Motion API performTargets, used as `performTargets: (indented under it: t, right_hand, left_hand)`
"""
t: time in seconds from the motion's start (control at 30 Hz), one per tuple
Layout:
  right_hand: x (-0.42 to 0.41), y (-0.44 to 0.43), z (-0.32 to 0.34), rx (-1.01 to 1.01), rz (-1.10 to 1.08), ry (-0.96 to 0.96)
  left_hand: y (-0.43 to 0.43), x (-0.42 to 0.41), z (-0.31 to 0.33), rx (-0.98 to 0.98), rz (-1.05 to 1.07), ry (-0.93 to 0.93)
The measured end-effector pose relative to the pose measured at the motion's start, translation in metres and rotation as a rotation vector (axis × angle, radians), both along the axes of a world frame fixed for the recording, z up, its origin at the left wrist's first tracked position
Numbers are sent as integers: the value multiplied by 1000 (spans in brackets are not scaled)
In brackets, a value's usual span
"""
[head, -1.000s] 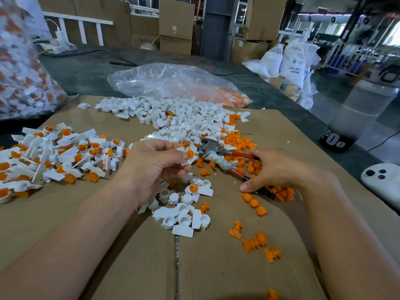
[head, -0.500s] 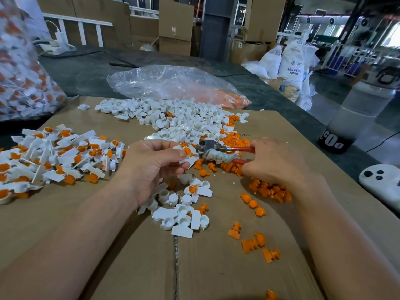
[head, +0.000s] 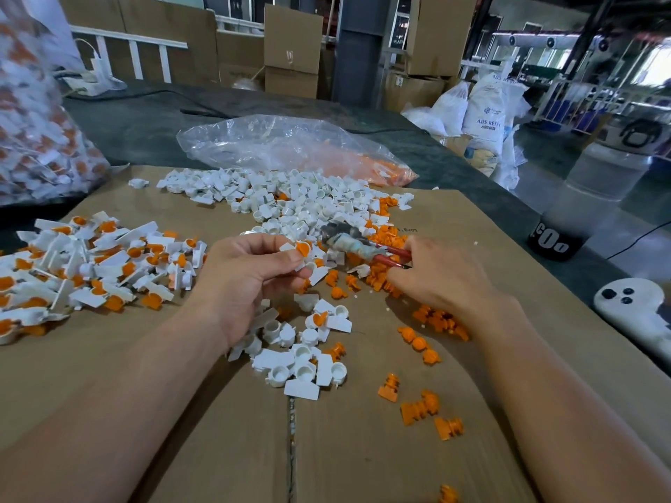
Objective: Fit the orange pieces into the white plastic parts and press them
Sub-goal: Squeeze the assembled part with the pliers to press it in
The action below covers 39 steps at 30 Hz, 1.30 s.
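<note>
Left hand (head: 254, 277) pinching white part (head: 303, 254) with orange piece, right hand (head: 432, 274) gripping red-handled pliers (head: 363, 245)

Factory floor: cartons (head: 292, 49) stack along the far wall, white sacks (head: 486, 107) marked ABS slump past the right edge of the table (head: 145, 128), and a bag (head: 36, 139) of moulded parts crowds its left edge.

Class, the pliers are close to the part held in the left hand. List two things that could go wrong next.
1. The pliers could nip the left hand's fingers, which pinch the small part close by.
2. The right hand sits over loose orange pieces and might scatter them.
</note>
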State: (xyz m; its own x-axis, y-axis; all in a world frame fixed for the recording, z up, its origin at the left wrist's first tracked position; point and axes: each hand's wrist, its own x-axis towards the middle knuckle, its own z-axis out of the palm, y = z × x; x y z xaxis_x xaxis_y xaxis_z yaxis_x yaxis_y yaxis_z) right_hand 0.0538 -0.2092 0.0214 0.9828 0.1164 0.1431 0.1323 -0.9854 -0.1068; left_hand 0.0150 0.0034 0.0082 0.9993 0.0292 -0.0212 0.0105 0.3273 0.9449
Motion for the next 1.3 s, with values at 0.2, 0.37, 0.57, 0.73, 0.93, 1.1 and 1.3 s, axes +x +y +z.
performTargets:
  t: [0.2, 0.37, 0.57, 0.73, 0.93, 1.1, 1.3]
  right_hand:
    - [-1, -1, 5, 261, 58, -65]
    - [-5, 5, 4, 244, 121, -127]
    - [-8, 13, -1, 210, 227, -91]
    - [-11, 18, -3, 258, 269, -60]
    - [-13, 21, -5, 275, 297, -47]
    - [-12, 20, -6, 304, 309, -17]
    - [-10, 19, -7, 281, 316, -7]
  left_hand:
    - [-1, 4, -1, -32, 33, -38]
    - [-1, 8, -3, -56, 96, -66]
    - [2, 12, -7, -26, 148, -130]
    - [3, 13, -8, -23, 188, -165]
    - [2, 12, -7, -34, 190, -194]
    - [2, 12, -6, -27, 193, -205]
    - [2, 12, -6, -22, 230, -215]
